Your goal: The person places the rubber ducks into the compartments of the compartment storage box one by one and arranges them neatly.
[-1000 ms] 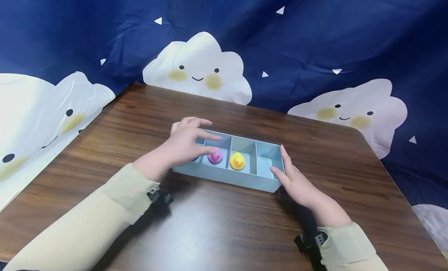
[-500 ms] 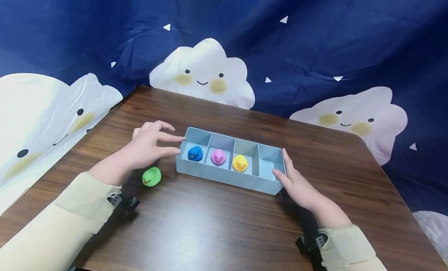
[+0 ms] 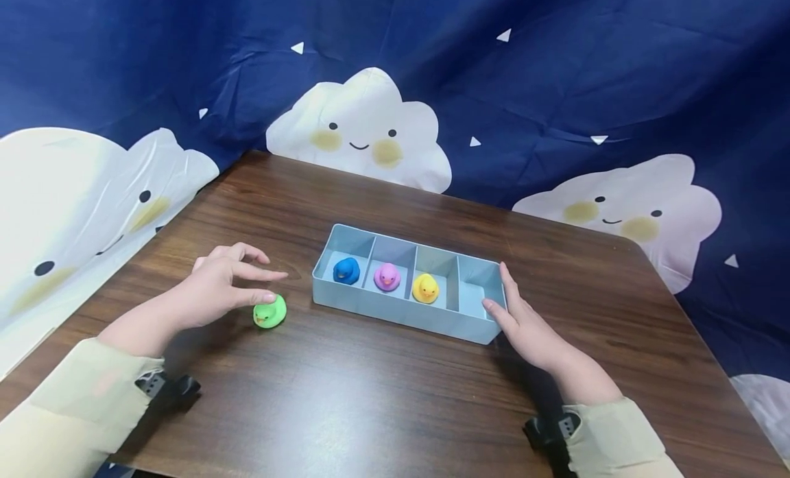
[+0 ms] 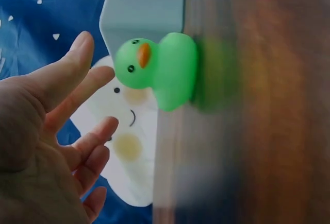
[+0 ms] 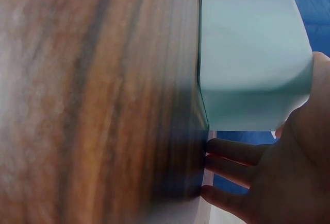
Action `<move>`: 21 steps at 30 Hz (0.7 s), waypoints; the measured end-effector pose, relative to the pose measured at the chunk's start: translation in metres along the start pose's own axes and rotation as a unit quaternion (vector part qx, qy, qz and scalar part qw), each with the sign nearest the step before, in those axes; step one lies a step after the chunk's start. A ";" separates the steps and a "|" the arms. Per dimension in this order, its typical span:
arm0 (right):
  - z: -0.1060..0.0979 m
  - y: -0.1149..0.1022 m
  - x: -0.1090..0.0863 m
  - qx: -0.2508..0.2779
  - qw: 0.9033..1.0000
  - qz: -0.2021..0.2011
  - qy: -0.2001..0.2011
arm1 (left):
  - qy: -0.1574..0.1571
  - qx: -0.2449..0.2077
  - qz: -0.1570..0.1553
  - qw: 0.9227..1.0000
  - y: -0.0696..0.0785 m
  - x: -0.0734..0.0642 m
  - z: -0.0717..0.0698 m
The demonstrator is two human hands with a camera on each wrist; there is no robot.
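An orange-billed green rubber duck (image 3: 273, 315) sits upright on the bench (image 3: 432, 409), facing near left, to the left of a pale blue, four-compartment box (image 3: 401, 311) angled right end nearer. Inside, from the left, a blue duck (image 3: 346, 271), a pink duck (image 3: 387, 278) and a yellow duck (image 3: 426, 289) each occupy one compartment.

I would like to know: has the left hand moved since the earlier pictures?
Yes. In the head view, judged against the blue box, the left hand has moved leftward: from over the box's left end to the green duck outside it.
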State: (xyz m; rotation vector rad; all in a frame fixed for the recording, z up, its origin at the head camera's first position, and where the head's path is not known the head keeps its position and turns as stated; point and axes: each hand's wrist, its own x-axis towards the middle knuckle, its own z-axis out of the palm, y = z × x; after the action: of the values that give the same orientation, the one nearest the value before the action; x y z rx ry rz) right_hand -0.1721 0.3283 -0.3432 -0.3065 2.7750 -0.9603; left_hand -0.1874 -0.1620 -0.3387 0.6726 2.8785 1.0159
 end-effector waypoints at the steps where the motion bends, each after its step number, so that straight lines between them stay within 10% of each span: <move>1: 0.000 0.000 0.000 0.000 1.000 0.000 0.000 | -0.001 0.002 0.000 1.000 -0.001 -0.002 0.001; 21: 0.000 0.002 -0.001 0.007 1.000 -0.001 -0.003 | -0.010 0.043 -0.008 0.999 -0.007 -0.015 0.007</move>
State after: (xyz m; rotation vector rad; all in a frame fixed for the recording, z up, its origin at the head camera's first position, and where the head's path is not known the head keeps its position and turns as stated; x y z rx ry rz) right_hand -0.1716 0.3298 -0.3442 -0.3090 2.7616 -0.9784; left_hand -0.1757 -0.1685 -0.3499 0.6595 2.9190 0.8838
